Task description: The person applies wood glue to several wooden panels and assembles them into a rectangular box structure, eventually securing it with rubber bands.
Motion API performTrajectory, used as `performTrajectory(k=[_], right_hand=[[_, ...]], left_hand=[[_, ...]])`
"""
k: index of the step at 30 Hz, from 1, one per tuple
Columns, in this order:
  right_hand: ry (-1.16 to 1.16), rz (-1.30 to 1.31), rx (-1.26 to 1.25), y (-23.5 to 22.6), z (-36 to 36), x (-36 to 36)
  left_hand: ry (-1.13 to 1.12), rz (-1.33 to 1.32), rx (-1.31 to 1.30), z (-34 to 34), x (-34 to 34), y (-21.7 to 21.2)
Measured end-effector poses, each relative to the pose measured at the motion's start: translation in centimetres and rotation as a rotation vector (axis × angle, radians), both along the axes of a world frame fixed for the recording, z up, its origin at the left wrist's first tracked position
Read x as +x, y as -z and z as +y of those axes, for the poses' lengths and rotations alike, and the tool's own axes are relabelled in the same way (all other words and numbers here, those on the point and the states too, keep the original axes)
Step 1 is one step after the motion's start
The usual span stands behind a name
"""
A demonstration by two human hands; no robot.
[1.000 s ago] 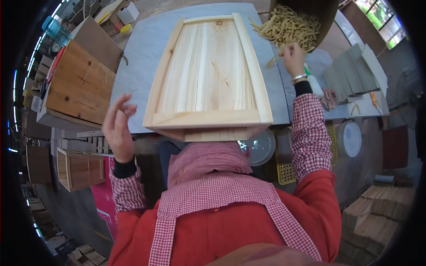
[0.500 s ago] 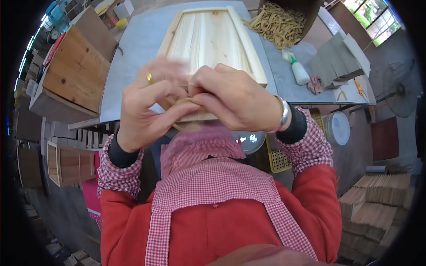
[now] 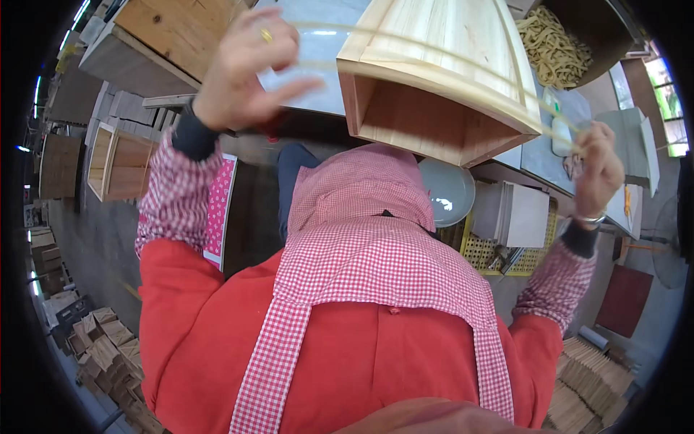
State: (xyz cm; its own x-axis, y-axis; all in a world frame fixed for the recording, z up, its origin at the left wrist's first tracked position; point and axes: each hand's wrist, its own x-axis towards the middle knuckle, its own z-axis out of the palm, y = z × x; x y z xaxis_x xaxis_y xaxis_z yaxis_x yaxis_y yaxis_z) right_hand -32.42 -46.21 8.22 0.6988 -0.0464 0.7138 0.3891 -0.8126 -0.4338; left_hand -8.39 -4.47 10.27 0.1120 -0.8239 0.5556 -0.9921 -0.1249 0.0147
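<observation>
We see the left hand at the upper left of the frame and the right hand at the right, each pinching one end of a pale rubber band stretched taut between them. The band runs across the upper frame, passing over the top of a wooden box that sits at upper centre, its open side facing us, on a grey table. A pile of more pale bands lies in a dark container at the upper right, well apart from both hands.
</observation>
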Motion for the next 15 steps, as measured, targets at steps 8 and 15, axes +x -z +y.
performTrajectory(k=[8, 15], right_hand=[[0.091, 0.288, -0.541, 10.5, -0.1, -2.6], [0.061, 0.291, -0.707, 18.6, -0.4, -1.1]], left_hand=[[-0.164, -0.060, 0.219, 2.5, -0.4, 17.1], [-0.254, -0.123, 0.373, 2.2, -2.0, 24.2]])
